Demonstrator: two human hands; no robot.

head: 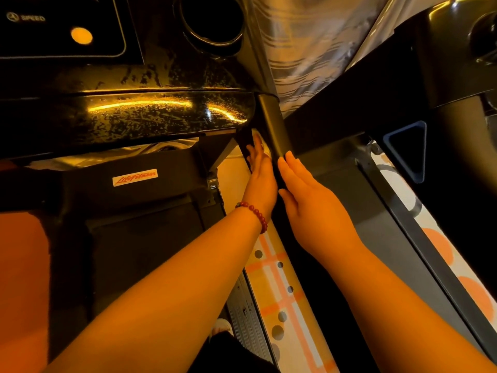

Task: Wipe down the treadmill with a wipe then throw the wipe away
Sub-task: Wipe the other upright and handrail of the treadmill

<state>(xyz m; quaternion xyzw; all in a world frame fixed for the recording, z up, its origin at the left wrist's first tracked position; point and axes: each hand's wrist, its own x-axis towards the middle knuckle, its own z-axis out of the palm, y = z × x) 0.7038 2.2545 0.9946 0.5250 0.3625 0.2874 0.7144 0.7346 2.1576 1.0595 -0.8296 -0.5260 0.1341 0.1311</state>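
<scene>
Both hands lie flat against the black upright post point(271, 122) of the treadmill point(134, 200), one on each side. The left hand point(262, 181) has straight fingers pressed to the post's left face, and the right hand point(312, 208) has straight fingers laid along its right face. Neither curls round anything.

A pale patch at the left fingertips may be the wipe point(260, 140), though I cannot tell for sure; it would sit just under the console's lower corner.

The glossy console point(150, 111) carries wet streaks and beaded smears, so it looks already wiped. Work seems to have reached the post. The rest of the frame may still be to do, and throwing the wipe away certainly is.

The post's long axis runs from the console's right corner down and slightly toward the person, to the deck edge beside the patterned floor point(279, 292). The treadmill itself points away from the person, with the console at the far end and the belt point(139, 246) running back beneath them.
</scene>
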